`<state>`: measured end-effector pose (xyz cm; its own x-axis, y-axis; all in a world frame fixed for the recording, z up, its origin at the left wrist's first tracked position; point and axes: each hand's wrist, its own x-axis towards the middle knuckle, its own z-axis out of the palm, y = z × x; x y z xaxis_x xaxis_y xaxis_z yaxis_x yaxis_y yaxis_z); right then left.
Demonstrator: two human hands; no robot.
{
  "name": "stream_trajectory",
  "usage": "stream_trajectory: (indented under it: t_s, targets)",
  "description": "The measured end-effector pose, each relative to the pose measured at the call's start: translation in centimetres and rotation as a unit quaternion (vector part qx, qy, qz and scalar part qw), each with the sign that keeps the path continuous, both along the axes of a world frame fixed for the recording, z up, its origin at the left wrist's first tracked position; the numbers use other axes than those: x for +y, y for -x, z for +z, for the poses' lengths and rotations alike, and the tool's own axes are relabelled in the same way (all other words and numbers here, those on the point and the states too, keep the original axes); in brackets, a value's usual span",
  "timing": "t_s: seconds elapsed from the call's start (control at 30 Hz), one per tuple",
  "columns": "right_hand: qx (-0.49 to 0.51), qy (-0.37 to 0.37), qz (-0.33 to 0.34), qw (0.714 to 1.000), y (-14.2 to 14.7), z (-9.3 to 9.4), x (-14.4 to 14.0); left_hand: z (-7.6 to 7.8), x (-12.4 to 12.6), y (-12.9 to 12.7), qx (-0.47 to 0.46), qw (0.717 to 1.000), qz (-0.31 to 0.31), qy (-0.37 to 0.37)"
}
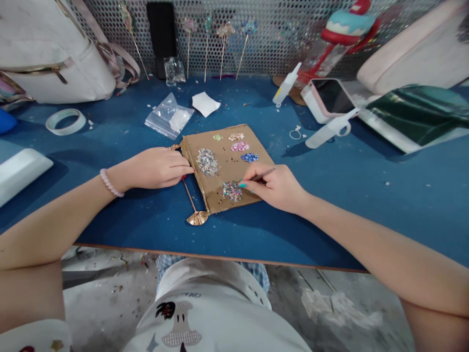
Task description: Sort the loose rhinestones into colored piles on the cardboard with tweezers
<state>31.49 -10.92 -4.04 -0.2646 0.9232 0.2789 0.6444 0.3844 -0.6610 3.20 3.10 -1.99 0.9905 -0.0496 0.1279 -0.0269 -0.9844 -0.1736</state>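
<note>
My left hand [161, 167] is closed at the left edge of a piece of cardboard [229, 168], over a gold hairpin [190, 195]. The hairpin's fan-shaped end points toward me; more gold shows beyond my knuckles, and the middle is hidden by my fingers. Pinched in my right hand [276, 186] is a pair of thin dark tweezers [269, 172]. Their tip is at a pile of mixed-colour sequin-like bits [231, 191] on the cardboard's near part. Silvery bits [207, 162] lie farther left, with blue [249, 157], pink [240, 146] and pale gold ones [236, 136] at the right.
Beyond the cardboard lie a plastic bag of white bits [170, 117] and a white scrap [205, 104]. Two glue bottles [330, 132] and a phone [331, 98] are at the right. A tape roll [66, 122] sits left. Decorated sticks [223, 54] stand against the mesh [271, 49].
</note>
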Motion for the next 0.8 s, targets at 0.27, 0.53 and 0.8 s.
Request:
stream_trajectory:
  t_s: [0.27, 0.53, 0.8]
  targets:
    - [0.011, 0.006, -0.016, 1.0, -0.02, -0.33, 0.07, -0.09, 0.02, 0.08, -0.001, 1.0, -0.002, -0.002]
    - [0.009, 0.002, -0.015, 1.0, 0.01, -0.19, 0.1, -0.04, -0.01, 0.07, 0.003, 1.0, -0.004, -0.014]
    - [0.006, -0.005, -0.02, 1.0, 0.18, 0.05, 0.09, -0.1, 0.08, 0.11, 0.004, 1.0, 0.002, -0.001]
